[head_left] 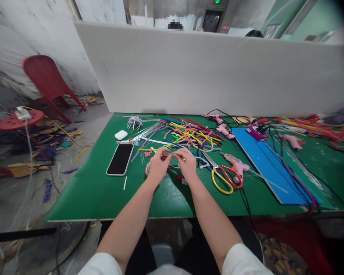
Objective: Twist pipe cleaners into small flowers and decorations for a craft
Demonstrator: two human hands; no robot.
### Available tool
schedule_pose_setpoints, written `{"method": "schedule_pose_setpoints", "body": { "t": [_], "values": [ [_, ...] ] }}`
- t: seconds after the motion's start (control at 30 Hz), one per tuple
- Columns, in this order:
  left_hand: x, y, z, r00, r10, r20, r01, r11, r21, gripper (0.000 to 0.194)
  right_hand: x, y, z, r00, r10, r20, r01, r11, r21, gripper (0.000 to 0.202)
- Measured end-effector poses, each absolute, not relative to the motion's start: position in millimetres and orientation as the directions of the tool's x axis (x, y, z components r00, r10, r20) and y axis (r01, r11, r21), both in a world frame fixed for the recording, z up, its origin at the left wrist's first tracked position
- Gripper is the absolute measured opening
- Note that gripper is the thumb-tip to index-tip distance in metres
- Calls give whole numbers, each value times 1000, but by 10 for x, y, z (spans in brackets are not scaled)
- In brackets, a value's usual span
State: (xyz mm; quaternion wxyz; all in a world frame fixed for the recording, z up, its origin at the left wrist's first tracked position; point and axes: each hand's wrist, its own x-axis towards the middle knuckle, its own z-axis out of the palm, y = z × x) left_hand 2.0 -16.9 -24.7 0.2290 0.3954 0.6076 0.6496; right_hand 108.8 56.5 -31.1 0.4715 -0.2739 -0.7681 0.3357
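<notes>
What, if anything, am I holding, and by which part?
Left hand and right hand seem to pinch something small where they meet; what it is, and which part, can't be told.

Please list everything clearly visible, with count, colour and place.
table: one, green, centre
phone: one, black screen, table's left
white case: one, white, beyond phone
craft stems: many, mixed colours, table's middle
scissors: one, red and yellow handles, right
glue guns: at least four, pink, right
board: one, blue, right
box: one, purple, board's far edge
partition: one, pale, behind table
head tops: two, dark, behind partition
chair: one, red, left
stool: one, red, left
floor scraps: many, mixed colours, left
tiny piece: one, colour unclear, centre
left hand: one, bare, centre
right hand: one, bare, centre
</notes>
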Motion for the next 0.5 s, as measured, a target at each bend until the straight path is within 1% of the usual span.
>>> {"method": "schedule_pose_setpoints", "body": {
  "t": [0.07,0.13,0.17,0.2,0.23,0.27,0.33,0.37,0.4,0.43,0.47,0.5],
  "values": [
    [9,-160,-219,-574,811,109,-66,-179,982,26,1087,538,-310,-356,696,624,124,697,-706,14],
    [-9,-154,-183,-543,839,-6,-308,-193,932,34,1077,499,-300,-325,667,671,124,733,-669,15],
    [-17,-152,-165,-529,847,-50,-403,-198,893,37,1069,475,-291,-323,665,673,116,734,-669,15],
    [-21,-150,-147,-518,852,-82,-472,-205,857,39,1059,448,-277,-326,677,659,101,719,-688,14],
    [-20,-150,-128,-512,854,-97,-514,-214,830,41,1049,419,-258,-333,709,621,80,678,-731,13],
    [-12,-155,-106,-509,855,-100,-535,-223,815,42,1041,389,-235,-345,764,544,42,592,-805,12],
    [30,-189,-53,-511,856,-81,-537,-244,807,41,1043,330,-172,-384,865,322,-56,327,-943,13],
    [61,-224,-19,-518,854,-56,-510,-255,822,39,1059,303,-132,-422,887,189,-116,154,-981,15],
    [95,-274,19,-526,850,-22,-468,-268,842,35,1088,278,-86,-464,881,91,-157,19,-987,18],
    [130,-337,59,-541,840,50,-360,-285,888,29,1130,255,-35,-511,860,15,-184,-92,-979,20],
    [162,-411,100,-543,826,154,-181,-294,938,21,1183,235,17,-595,798,-101,-215,-279,-936,21],
    [188,-490,139,-496,828,260,36,-280,959,15,1241,217,68,-663,722,-198,-217,-439,-872,21]
  ]
}}
